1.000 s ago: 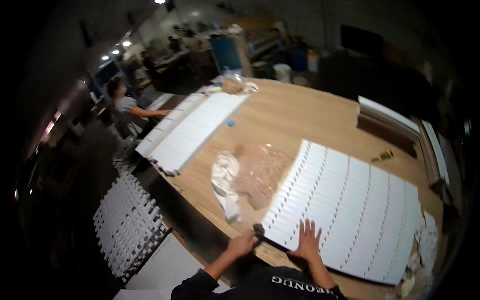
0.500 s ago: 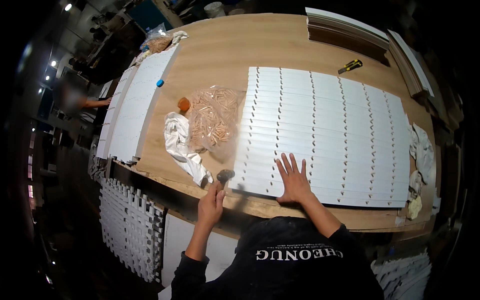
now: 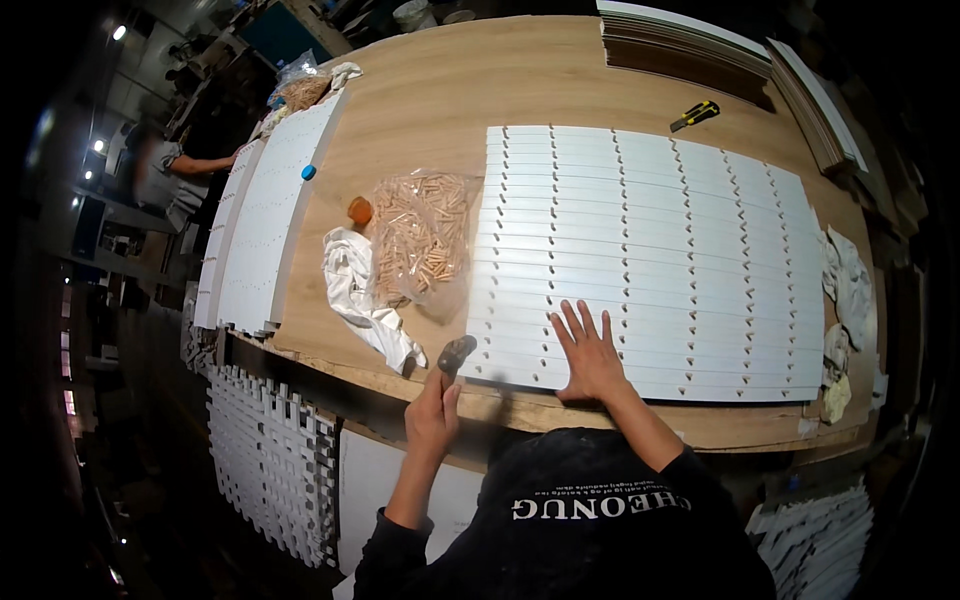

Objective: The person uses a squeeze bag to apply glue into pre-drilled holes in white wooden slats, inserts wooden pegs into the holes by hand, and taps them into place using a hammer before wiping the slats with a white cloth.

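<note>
While my left hand (image 3: 432,415) grips a hammer (image 3: 457,354) and my right hand (image 3: 594,368) spreads over white slats (image 3: 655,280) on the tabletop (image 3: 460,90), I judge their dowel rows (image 3: 689,246) largely set, bagged dowels (image 3: 425,240) unused.

Left hand (image 3: 432,415) is curled closed, thumb lying along the upper side; left forearm (image 3: 415,490) rises steeply and leans slightly right. Right hand (image 3: 594,362) lies flat, palm down, fingers (image 3: 573,322) spread and pointing forward, thumb out leftward; right forearm (image 3: 645,425) slants forward and inward. Hands apart, right farther forward.
</note>
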